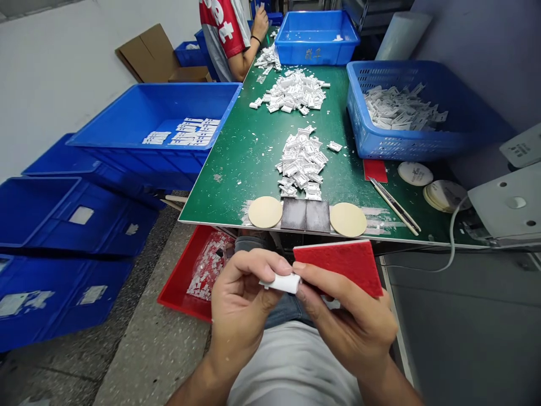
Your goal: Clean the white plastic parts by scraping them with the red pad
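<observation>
My left hand is closed round a small white plastic part, pinched between thumb and fingers just beyond the table edge. At the part's right end, my right hand grips it with index finger and thumb. A red felt-faced board shows directly behind my right hand; whether that hand also holds it I cannot tell. On the green table ahead, a heap of white plastic parts reaches down to two dark square pads. A round cream disc and another round disc flank the pads.
A blue basket of white parts stands right, near tweezers. Another heap and a blue bin lie farther back. Blue crates line the left; a red tray sits below. A co-worker's arm shows beyond.
</observation>
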`<action>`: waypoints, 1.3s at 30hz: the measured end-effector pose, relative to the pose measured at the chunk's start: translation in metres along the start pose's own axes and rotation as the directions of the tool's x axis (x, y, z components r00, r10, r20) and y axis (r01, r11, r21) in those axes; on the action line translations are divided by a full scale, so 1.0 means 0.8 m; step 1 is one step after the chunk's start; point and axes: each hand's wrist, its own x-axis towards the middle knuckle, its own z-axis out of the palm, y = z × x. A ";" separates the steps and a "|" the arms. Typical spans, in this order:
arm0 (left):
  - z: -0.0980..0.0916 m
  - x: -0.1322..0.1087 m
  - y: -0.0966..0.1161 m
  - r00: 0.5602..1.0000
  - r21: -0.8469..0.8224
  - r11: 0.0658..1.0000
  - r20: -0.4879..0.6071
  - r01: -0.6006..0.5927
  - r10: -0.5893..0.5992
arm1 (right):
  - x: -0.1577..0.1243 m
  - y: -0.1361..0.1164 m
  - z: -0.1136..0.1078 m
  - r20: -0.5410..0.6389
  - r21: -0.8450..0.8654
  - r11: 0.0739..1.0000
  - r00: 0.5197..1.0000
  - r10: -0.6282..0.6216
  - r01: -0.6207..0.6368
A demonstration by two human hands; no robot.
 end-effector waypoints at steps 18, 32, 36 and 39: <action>0.010 -0.002 -0.002 0.966 0.060 0.969 -0.108 0.241 -0.234 | -0.007 0.008 -0.006 -0.074 -0.069 0.997 0.996 -0.052 0.047; 0.046 -0.001 -0.015 0.894 -0.139 0.883 0.034 0.448 -0.448 | -0.021 0.010 -0.040 -0.122 -0.251 0.968 0.991 -0.058 0.025; 0.036 0.012 -0.016 0.919 -0.066 0.924 0.148 0.377 -0.365 | -0.034 0.014 -0.051 -0.176 -0.224 0.974 0.983 -0.061 0.021; 0.031 0.058 -0.008 0.830 0.038 0.964 0.499 0.265 -0.248 | -0.048 0.022 -0.059 -0.275 -0.210 0.975 0.961 0.014 -0.075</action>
